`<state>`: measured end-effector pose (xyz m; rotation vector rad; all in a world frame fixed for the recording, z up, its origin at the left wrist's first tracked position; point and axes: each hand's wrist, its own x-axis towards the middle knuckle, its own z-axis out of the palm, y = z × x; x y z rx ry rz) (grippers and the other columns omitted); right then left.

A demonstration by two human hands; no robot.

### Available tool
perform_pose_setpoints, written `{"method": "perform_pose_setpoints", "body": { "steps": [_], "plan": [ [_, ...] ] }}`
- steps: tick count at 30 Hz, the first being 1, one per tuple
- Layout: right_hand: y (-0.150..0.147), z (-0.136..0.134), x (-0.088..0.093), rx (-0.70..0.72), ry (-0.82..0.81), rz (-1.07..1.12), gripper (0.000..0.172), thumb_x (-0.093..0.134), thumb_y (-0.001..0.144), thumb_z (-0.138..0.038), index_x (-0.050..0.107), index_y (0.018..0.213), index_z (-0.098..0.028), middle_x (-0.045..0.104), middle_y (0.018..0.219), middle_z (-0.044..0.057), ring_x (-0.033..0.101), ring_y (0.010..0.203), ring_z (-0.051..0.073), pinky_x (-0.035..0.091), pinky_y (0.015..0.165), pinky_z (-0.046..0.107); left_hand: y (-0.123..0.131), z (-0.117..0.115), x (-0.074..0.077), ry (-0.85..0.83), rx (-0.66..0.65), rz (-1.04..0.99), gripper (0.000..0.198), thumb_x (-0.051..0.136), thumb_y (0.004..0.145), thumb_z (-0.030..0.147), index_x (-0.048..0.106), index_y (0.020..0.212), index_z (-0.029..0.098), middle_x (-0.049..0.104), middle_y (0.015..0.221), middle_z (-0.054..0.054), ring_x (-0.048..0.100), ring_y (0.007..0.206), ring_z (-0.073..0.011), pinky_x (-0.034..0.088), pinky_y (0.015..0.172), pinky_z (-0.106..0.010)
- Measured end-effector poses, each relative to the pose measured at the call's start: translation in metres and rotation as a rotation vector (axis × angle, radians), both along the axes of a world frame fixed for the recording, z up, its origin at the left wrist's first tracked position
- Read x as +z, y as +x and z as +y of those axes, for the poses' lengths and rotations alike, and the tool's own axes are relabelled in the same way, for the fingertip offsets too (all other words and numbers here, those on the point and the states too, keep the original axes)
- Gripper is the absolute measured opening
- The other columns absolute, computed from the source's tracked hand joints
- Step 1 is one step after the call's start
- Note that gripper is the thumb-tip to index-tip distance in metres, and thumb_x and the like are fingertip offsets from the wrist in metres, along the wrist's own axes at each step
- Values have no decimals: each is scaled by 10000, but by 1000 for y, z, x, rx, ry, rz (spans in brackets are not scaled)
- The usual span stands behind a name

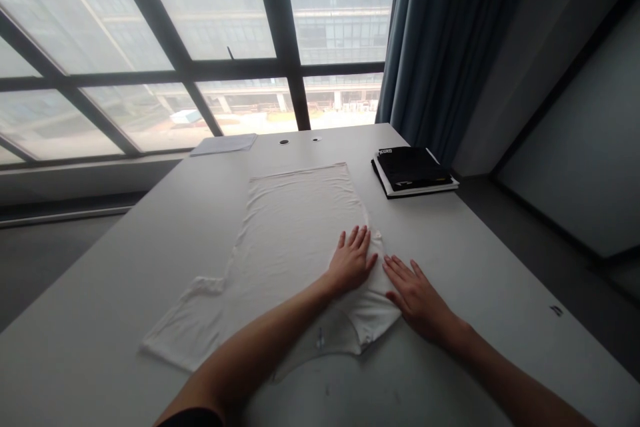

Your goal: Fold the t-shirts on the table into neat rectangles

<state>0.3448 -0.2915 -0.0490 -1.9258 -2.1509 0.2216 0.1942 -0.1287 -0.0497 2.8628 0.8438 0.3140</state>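
A white T-shirt (295,227) lies spread flat on a white table (500,260), its hem toward the window and its collar near me. The right side is folded inward; the left sleeve sticks out at the near left. My left hand (351,260) rests flat on the folded right part, fingers stretched out. Just beside it, my right hand (417,297) lies flat with fingers extended, on the shirt's right edge and the table. Neither hand holds anything.
A stack of folded dark and white garments (413,170) sits at the far right of the table. A sheet of paper (223,144) lies at the far left edge by the window. Two small holes (284,141) mark the tabletop. A blue curtain (440,40) hangs at the right.
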Motion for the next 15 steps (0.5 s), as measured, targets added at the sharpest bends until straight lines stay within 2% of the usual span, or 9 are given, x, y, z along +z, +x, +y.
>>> {"method": "perform_pose_setpoints", "body": {
  "steps": [11, 15],
  "plan": [
    [2, 1, -9, 6, 8, -6, 608, 291, 1052, -489, 307, 1572, -175, 295, 1618, 133, 252, 1509, 261, 195, 1208, 565, -1, 2, -7, -33, 5, 48, 709, 264, 1027, 554, 227, 1593, 129, 185, 1660, -114, 113, 1544, -278, 106, 1236, -554],
    [3, 1, -11, 7, 12, -9, 602, 284, 1053, -486, 318, 1568, -177, 290, 1622, 124, 252, 1509, 258, 193, 1209, 564, 1, 3, -2, -91, 11, 56, 703, 265, 1027, 547, 237, 1588, 126, 184, 1661, -119, 102, 1545, -276, 103, 1236, -552]
  ]
}}
